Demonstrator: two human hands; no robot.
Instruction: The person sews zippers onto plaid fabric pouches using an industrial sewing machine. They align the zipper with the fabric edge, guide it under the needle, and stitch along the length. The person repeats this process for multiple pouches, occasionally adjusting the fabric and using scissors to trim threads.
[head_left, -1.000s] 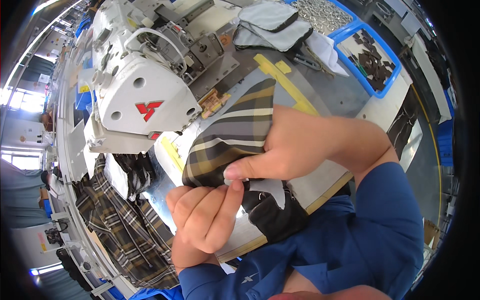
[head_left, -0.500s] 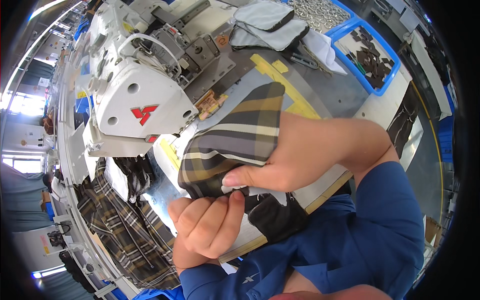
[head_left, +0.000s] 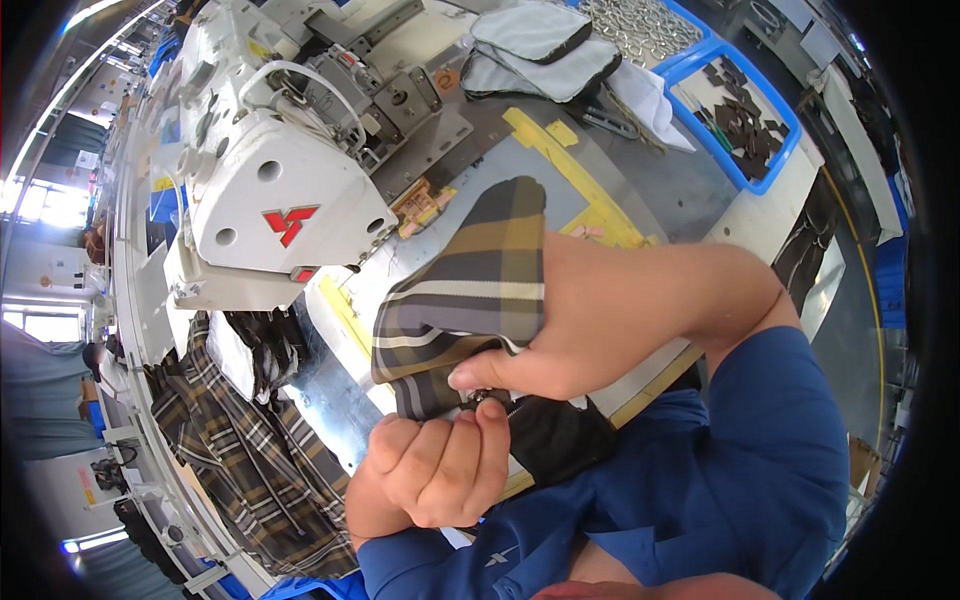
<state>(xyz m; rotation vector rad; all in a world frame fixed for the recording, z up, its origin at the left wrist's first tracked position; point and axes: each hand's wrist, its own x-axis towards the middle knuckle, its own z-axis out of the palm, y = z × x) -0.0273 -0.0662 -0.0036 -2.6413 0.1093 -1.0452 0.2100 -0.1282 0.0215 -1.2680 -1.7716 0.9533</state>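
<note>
beside the sewing machine (head_left: 270, 200), both hands (head_left: 500, 400) pinch plaid fabric (head_left: 470, 290).

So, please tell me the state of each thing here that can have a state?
plaid fabric piece: folded, pinched by both hands
left hand: closed on its lower edge
right hand: thumb pressing on fabric
sewing machine: nothing under the needle
blue bin: open, holding dark pieces

I count one white sewing machine (head_left: 270, 190) on the counter (head_left: 650, 180). Beyond it lie two grey fabric pieces (head_left: 535, 45) and two blue trays (head_left: 745, 110). Before it, one plaid piece (head_left: 470, 290) sits between two hands (head_left: 440, 475).
</note>
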